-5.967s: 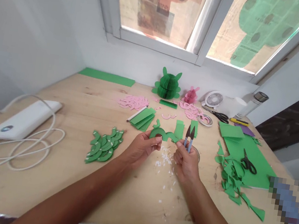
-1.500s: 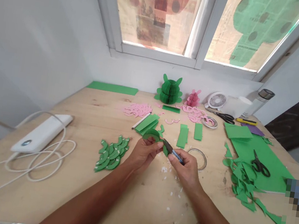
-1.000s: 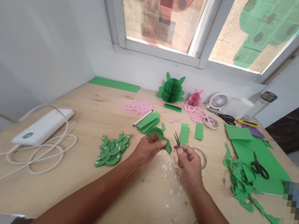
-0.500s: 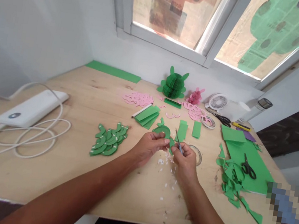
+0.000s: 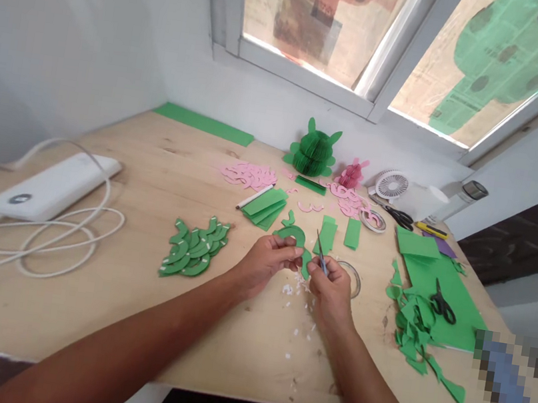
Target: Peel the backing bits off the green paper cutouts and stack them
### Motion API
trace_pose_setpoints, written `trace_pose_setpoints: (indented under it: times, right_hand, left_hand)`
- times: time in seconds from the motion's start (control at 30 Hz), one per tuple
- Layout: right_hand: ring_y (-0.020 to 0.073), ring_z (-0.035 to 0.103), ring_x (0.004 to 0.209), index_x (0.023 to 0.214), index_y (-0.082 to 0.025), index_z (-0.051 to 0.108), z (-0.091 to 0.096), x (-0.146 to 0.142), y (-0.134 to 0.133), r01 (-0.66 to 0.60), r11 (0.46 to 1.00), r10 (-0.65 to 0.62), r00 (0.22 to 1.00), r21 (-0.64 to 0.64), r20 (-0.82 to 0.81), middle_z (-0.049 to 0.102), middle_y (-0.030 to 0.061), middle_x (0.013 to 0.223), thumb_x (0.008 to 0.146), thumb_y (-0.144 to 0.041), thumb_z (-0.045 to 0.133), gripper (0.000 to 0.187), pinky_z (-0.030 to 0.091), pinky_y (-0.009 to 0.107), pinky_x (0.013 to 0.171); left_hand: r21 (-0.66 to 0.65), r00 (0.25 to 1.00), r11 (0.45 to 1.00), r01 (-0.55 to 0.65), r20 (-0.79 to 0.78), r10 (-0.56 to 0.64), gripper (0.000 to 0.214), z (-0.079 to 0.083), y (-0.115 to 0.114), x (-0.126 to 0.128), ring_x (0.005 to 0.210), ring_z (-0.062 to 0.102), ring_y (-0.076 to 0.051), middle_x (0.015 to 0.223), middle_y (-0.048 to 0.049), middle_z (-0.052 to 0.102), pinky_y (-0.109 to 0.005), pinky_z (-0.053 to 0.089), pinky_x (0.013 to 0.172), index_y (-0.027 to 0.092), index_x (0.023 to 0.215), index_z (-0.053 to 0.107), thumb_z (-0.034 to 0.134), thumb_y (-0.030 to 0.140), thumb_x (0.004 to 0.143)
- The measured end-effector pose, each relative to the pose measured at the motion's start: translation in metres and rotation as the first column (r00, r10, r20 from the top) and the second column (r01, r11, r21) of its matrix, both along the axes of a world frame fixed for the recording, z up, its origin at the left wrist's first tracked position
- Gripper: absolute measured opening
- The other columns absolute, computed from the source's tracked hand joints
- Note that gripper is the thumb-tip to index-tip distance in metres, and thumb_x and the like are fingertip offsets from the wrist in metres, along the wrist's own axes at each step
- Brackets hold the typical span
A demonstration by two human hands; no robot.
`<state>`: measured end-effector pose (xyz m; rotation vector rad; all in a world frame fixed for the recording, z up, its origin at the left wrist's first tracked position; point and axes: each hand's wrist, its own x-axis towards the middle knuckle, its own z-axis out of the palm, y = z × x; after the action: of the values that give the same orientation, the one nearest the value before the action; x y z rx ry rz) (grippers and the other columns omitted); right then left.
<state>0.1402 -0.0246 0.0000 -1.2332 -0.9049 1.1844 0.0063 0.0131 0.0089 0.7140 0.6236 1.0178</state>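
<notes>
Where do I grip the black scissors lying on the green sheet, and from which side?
Likely best: the black scissors by their finger loops, coming from the near right, since the loops lie toward the person and the blades point away. The right hand is closer but holds blue-handled snips, so it would probably set those down first.

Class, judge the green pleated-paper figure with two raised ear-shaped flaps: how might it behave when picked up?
The green pleated-paper figure would probably feel light for its size, since it looks built of thin paper layers. Its fine pleats would likely squash if gripped hard. The ear-shaped flaps, sticking up unsupported, may bend easily.
</notes>
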Motion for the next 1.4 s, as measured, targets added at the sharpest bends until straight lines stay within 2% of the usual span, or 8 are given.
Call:
trace_pose_setpoints:
  times: [0.23, 0.37, 0.47, 0.63, 0.83, 1.0, 1.17, 1.4]
  right_hand:
    - [0.0052, 0.027, 0.041, 0.065, -0.017, 0.056, 0.0, -0.001, 0.0, 0.007, 1.0, -0.007, 0.999, 0.01, 0.048, 0.042, -0.0077, 0.05, 0.062, -0.034, 0.07, 0.022, 0.02, 0.021, 0.041]
    - [0.0058, 0.03, 0.041, 0.074, -0.017, 0.06, 0.0, 0.0, -0.001, -0.004, 0.999, 0.0, 0.995, 0.04, 0.097, 0.044, -0.0067, 0.051, 0.063, -0.04, 0.07, 0.027, 0.021, 0.021, 0.04]
    - [0.0059, 0.027, 0.04, 0.079, -0.016, 0.062, 0.003, 0.002, -0.001, -0.032, 0.999, 0.026, 0.992, 0.042, 0.119, 0.04, -0.0071, 0.047, 0.066, -0.045, 0.067, 0.032, 0.019, 0.021, 0.039]
    - [0.0057, 0.022, 0.04, 0.075, -0.015, 0.063, 0.008, 0.007, -0.002, -0.106, 0.994, 0.106, 0.983, -0.011, 0.152, 0.034, -0.0077, 0.044, 0.071, -0.048, 0.062, 0.033, 0.016, 0.022, 0.04]
    - [0.0087, 0.036, 0.049, 0.075, -0.016, 0.068, 0.007, 0.009, -0.002, -0.109, 0.994, 0.098, 0.938, 0.015, 0.331, 0.047, -0.0027, 0.054, 0.072, -0.044, 0.062, 0.029, 0.025, 0.022, 0.045]
    - [0.0121, 0.045, 0.056, 0.076, -0.016, 0.071, 0.004, 0.009, -0.001, -0.107, 0.993, 0.08, 0.923, 0.05, 0.376, 0.057, 0.0001, 0.062, 0.072, -0.044, 0.061, 0.029, 0.031, 0.023, 0.049]
    - [0.013, 0.047, 0.057, 0.074, -0.017, 0.071, 0.004, 0.008, -0.001, -0.118, 0.99, 0.08, 0.919, 0.076, 0.385, 0.059, 0.0006, 0.064, 0.073, -0.044, 0.061, 0.029, 0.034, 0.024, 0.052]
    - [0.0122, 0.044, 0.055, 0.076, -0.016, 0.071, 0.004, 0.008, -0.001, -0.122, 0.99, 0.087, 0.917, 0.065, 0.389, 0.056, 0.0004, 0.06, 0.074, -0.044, 0.06, 0.03, 0.033, 0.024, 0.051]
  left_hand:
    - [0.028, 0.997, 0.999, -0.03, -0.073, 0.032, 0.026, -0.001, 0.0, 0.002, 0.056, 0.054, -0.011, 0.056, 0.0018, 0.057, -0.026, 0.043, 0.061, 0.014, 0.062, 0.054, 0.078, 0.021, 0.054]
    - [0.032, 0.993, 0.997, -0.07, -0.096, 0.073, 0.026, 0.001, 0.001, 0.001, 0.054, 0.053, -0.011, 0.054, 0.0024, 0.055, -0.026, 0.043, 0.059, 0.014, 0.058, 0.054, 0.078, 0.022, 0.052]
    - [0.055, 0.987, 0.992, -0.11, -0.108, 0.115, 0.026, 0.001, 0.006, -0.003, 0.053, 0.052, -0.01, 0.054, 0.0029, 0.053, -0.025, 0.042, 0.058, 0.014, 0.057, 0.055, 0.079, 0.023, 0.051]
    - [0.137, 0.973, 0.977, -0.161, -0.143, 0.18, 0.023, -0.003, 0.014, -0.01, 0.056, 0.053, -0.012, 0.058, 0.0013, 0.054, -0.026, 0.043, 0.059, 0.013, 0.056, 0.059, 0.079, 0.024, 0.051]
    - [0.191, 0.975, 0.969, -0.154, -0.131, 0.181, 0.021, -0.001, 0.016, -0.012, 0.058, 0.053, -0.012, 0.058, 0.0013, 0.053, -0.025, 0.041, 0.059, 0.014, 0.055, 0.06, 0.079, 0.023, 0.05]
    - [0.188, 0.979, 0.971, -0.147, -0.115, 0.171, 0.021, 0.0, 0.014, -0.012, 0.057, 0.051, -0.011, 0.057, 0.0022, 0.052, -0.024, 0.041, 0.058, 0.014, 0.055, 0.06, 0.079, 0.023, 0.051]
    - [0.193, 0.976, 0.97, -0.15, -0.126, 0.176, 0.022, 0.001, 0.015, -0.012, 0.057, 0.052, -0.012, 0.057, 0.0009, 0.054, -0.025, 0.041, 0.059, 0.014, 0.056, 0.06, 0.079, 0.024, 0.051]
    - [0.202, 0.98, 0.968, -0.147, -0.105, 0.17, 0.021, 0.005, 0.014, -0.012, 0.057, 0.052, -0.012, 0.058, 0.0006, 0.056, -0.025, 0.043, 0.059, 0.016, 0.058, 0.063, 0.08, 0.024, 0.049]
